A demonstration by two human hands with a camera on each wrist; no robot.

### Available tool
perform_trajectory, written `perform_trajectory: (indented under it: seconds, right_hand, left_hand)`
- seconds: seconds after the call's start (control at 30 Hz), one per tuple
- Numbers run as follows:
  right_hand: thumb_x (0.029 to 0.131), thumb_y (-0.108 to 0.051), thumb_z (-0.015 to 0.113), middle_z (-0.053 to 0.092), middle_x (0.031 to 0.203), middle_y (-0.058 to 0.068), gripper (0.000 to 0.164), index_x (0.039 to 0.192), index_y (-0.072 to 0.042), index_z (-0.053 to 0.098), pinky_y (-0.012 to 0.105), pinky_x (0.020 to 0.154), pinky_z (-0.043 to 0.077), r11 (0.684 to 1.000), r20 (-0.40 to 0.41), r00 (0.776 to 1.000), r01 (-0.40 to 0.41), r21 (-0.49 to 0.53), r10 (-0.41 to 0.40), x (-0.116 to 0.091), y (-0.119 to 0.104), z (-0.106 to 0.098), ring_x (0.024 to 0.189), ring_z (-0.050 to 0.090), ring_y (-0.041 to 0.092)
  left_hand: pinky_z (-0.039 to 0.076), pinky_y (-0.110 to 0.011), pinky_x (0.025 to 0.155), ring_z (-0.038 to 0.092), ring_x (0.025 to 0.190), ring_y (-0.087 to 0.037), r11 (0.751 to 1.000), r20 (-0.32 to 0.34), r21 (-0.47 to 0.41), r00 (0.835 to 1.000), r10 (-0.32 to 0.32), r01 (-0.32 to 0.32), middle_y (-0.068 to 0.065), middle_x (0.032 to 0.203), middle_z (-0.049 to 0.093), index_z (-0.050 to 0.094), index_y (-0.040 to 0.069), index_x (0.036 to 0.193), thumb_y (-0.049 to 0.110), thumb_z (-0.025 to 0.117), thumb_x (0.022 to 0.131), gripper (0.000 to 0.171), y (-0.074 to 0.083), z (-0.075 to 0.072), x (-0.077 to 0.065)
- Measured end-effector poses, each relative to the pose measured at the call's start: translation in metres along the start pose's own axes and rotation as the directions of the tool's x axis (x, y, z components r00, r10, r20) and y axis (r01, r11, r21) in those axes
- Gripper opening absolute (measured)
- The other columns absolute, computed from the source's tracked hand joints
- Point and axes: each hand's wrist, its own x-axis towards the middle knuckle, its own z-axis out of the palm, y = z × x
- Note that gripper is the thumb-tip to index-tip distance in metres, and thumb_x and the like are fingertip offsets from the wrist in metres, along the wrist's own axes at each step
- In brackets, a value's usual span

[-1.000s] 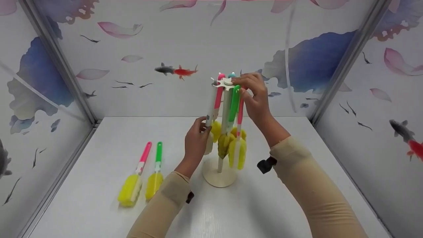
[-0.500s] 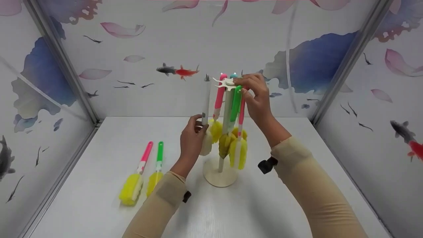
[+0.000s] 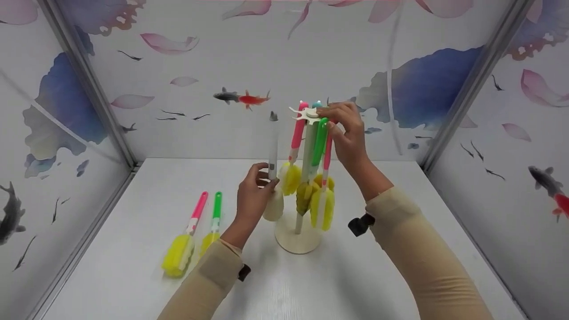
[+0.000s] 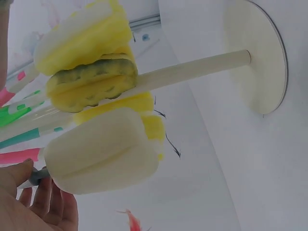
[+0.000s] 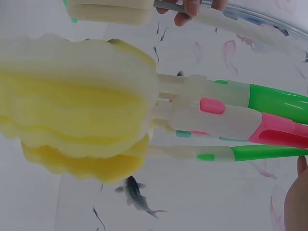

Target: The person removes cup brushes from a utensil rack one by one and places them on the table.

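Note:
My left hand [image 3: 253,195] grips a bottle brush [image 3: 274,206] with a white handle and cream sponge head, upright just left of the brush stand [image 3: 295,245]. In the left wrist view, the fingers and thumb hold the brush's grey neck right above its sponge [image 4: 103,154]. The right hand [image 3: 350,135] holds the stand's hooked white top [image 3: 307,114], fingers on the disc and thumb beside a green handle [image 3: 319,144]. Several brushes with yellow sponges hang round the pole, with pink, green and teal handles. One yellow sponge [image 5: 77,101] fills much of the right wrist view.
On the white table [image 3: 378,266] at left lie two sponge brushes, one pink-handled [image 3: 178,255] and one green-handled [image 3: 216,209], the latter partly behind my left sleeve. Printed panels with fish and petals enclose the table at the back and both sides.
My left hand has drawn the white-handled brush off the stand's top, leftward and then lower, away from the hooks. The right hand stays on the stand's top.

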Motion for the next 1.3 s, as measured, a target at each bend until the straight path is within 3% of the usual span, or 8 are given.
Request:
perform_trajectory:
  seconds: [0.13,0.43,0.7,1.17,1.3]
  right_hand:
    - [0.088,-0.023,0.046,0.067,0.106,0.01,0.035,0.102,-0.006,0.074,0.027,0.081,0.047,1.0,-0.002,1.0,0.002,-0.001,-0.002,0.0,0.001,-0.001,0.106,0.048,0.021]
    - [0.087,-0.023,0.046,0.066,0.106,0.01,0.035,0.102,-0.005,0.074,0.03,0.082,0.045,1.0,-0.004,1.0,0.004,-0.01,-0.004,0.0,0.002,-0.003,0.105,0.047,0.02]
    - [0.088,-0.026,0.047,0.066,0.109,0.008,0.037,0.103,-0.007,0.074,0.028,0.08,0.047,1.0,-0.007,1.0,-0.011,-0.011,0.011,0.001,0.0,-0.005,0.107,0.047,0.019]
    - [0.09,-0.027,0.048,0.067,0.109,0.004,0.035,0.104,-0.009,0.074,0.029,0.079,0.049,0.999,0.0,1.0,-0.015,-0.033,0.015,-0.002,-0.001,-0.004,0.106,0.048,0.018]
    - [0.088,-0.02,0.045,0.067,0.108,0.011,0.035,0.101,-0.003,0.073,0.032,0.084,0.047,1.0,-0.01,1.0,-0.015,-0.027,0.015,-0.003,-0.001,-0.003,0.105,0.048,0.021]
  left_hand:
    - [0.057,-0.031,0.074,0.065,0.086,-0.019,0.999,0.016,0.031,1.0,-0.01,0.009,-0.005,0.099,0.068,0.059,0.01,0.124,0.01,0.073,0.088,0.039,-0.005,-0.004,-0.002]
    - [0.058,-0.032,0.07,0.065,0.076,-0.018,0.986,0.087,0.14,0.991,-0.106,0.093,-0.005,0.093,0.066,0.058,0.012,0.118,0.012,0.077,0.084,0.039,-0.01,-0.021,-0.003]
    - [0.058,-0.033,0.063,0.064,0.072,-0.017,0.967,0.14,0.251,0.986,-0.087,0.05,-0.005,0.088,0.066,0.057,0.009,0.115,0.01,0.078,0.083,0.037,-0.022,-0.033,-0.005]
    - [0.058,-0.031,0.063,0.061,0.067,-0.017,0.938,0.265,0.339,0.948,-0.175,0.078,-0.004,0.086,0.063,0.054,0.009,0.111,0.007,0.077,0.084,0.035,-0.042,-0.042,-0.015]
    - [0.057,-0.03,0.059,0.062,0.064,-0.017,0.932,0.27,0.347,0.941,-0.203,0.101,-0.006,0.082,0.064,0.053,0.007,0.108,0.006,0.076,0.084,0.033,-0.05,-0.046,-0.016]
